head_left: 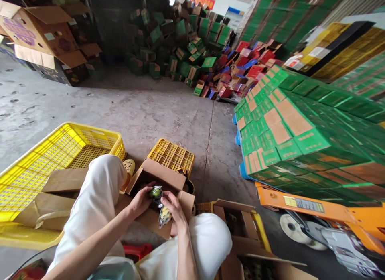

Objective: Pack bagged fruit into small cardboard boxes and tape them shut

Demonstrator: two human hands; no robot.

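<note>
My left hand is closed on a small clear packet with something green inside, over an open cardboard box. My right hand has its fingers closed on a second clear packet with pale yellow contents, just below and to the right of the first. The two packets touch or nearly touch. The box stands between my knees with its flaps spread, and its inside is dark.
A large yellow crate with cardboard is at left; a smaller upturned yellow crate lies beyond the box. Open boxes stand at right, near an orange pallet jack and stacked green boxes. Cartons are heaped behind.
</note>
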